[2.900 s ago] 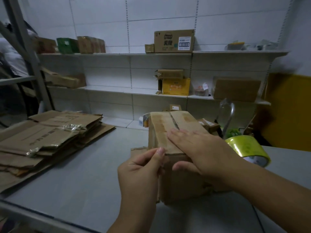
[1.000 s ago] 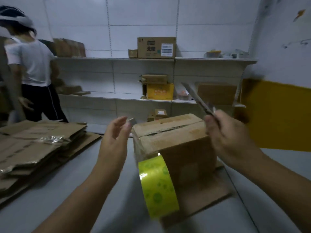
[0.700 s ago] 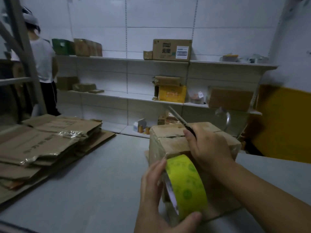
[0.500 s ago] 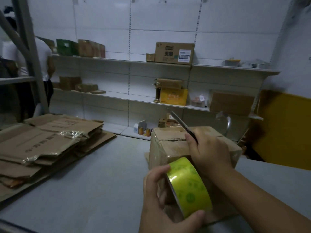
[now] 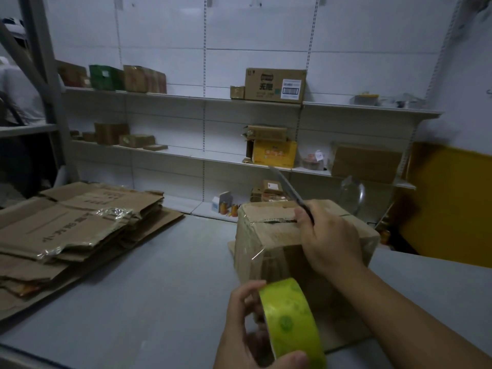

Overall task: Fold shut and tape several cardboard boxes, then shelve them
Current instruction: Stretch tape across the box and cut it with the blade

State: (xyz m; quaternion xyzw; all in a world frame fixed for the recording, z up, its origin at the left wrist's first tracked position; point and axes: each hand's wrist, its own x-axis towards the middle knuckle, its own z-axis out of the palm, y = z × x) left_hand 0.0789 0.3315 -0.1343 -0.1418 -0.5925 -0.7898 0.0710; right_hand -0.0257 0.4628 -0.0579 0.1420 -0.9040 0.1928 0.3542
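Well, far to the left of the brown cardboard box (image 5: 266, 235), a stack of flattened brown cardboard cartons (image 5: 74, 230) is lying on the grey worktop (image 5: 149, 283), well apart from it. In front of the box, nearer the camera, the left hand (image 5: 239, 334) is holding the yellow-green roll of packing tape (image 5: 290, 318) upright, its grip curled round the roll with the thumb under the bottom edge. The box itself is standing on the worktop with its top flaps folded down; a dark slit is showing between them, and glossy tape is wrinkling over its left corner. The right hand (image 5: 330, 243) is resting on the box's top edge, its grip clamped on the dark handle of a thin metal blade (image 5: 286, 186) that is pointing up toward the white wall shelves (image 5: 170, 153) behind the box; scissors or knife, I cannot tell. The step looks like cutting the tape free. Brought down to the roll, the blade would be passing close to the left fingers. A slack strip could fold and stick to itself. The gaping seam could spring open if the right hand lifts too soon.
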